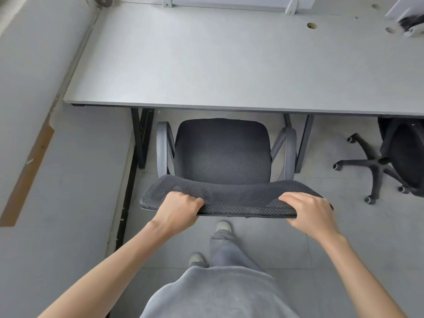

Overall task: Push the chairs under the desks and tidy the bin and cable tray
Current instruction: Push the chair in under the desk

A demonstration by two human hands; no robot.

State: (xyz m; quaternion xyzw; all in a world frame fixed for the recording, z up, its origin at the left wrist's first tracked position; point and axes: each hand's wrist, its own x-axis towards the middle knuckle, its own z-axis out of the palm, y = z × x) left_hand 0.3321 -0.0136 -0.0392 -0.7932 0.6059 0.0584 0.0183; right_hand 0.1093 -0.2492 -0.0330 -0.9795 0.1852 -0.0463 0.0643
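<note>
A black mesh office chair (222, 152) with grey armrests stands in front of a long grey desk (206, 65), its seat front just at the desk's near edge. My left hand (177, 210) grips the top of the chair's backrest (231, 196) on the left, fingers curled over the edge. On the right end of that same top edge, my right hand (307, 212) holds on. No bin or cable tray can be made out.
A second black chair (401, 157) with a five-star wheeled base sits partly under the desk at the right. Black desk legs (142, 138) flank the first chair. A grey wall (34, 111) runs along the left. My feet stand on grey floor tiles (344, 237) behind the chair.
</note>
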